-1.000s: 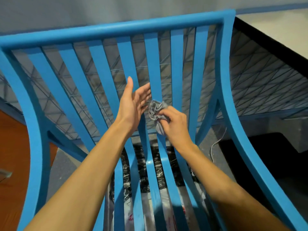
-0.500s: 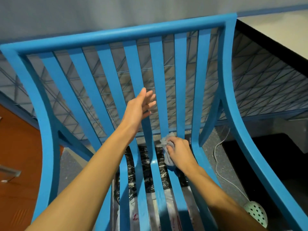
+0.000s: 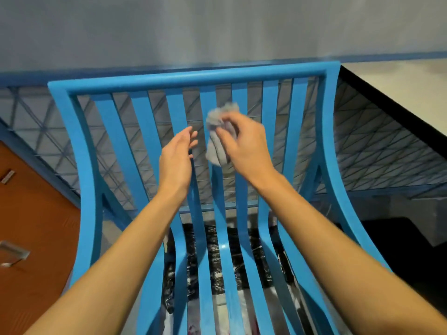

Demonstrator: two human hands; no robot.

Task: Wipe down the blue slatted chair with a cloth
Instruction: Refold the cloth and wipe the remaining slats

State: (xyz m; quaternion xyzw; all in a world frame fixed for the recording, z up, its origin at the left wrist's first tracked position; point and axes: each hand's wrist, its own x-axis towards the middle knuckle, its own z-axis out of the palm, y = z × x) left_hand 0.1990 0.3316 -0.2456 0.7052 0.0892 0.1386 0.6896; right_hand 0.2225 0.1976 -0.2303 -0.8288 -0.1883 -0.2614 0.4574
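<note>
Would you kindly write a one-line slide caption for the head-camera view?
Mid-wipe: right hand holds a crumpled grey cloth at a back slat of the blue slatted chair, open left hand alongside.

cloth [image 3: 219,131] in right hand [image 3: 244,146] before chair [image 3: 266,146] slats, left hand [image 3: 175,160] just left

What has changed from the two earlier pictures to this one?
The right hand, gripping the crumpled grey cloth, went down a middle slat of the blue slatted chair to the backrest's foot, then up near the top rail. The left hand stayed open beside it, holding nothing.
</note>
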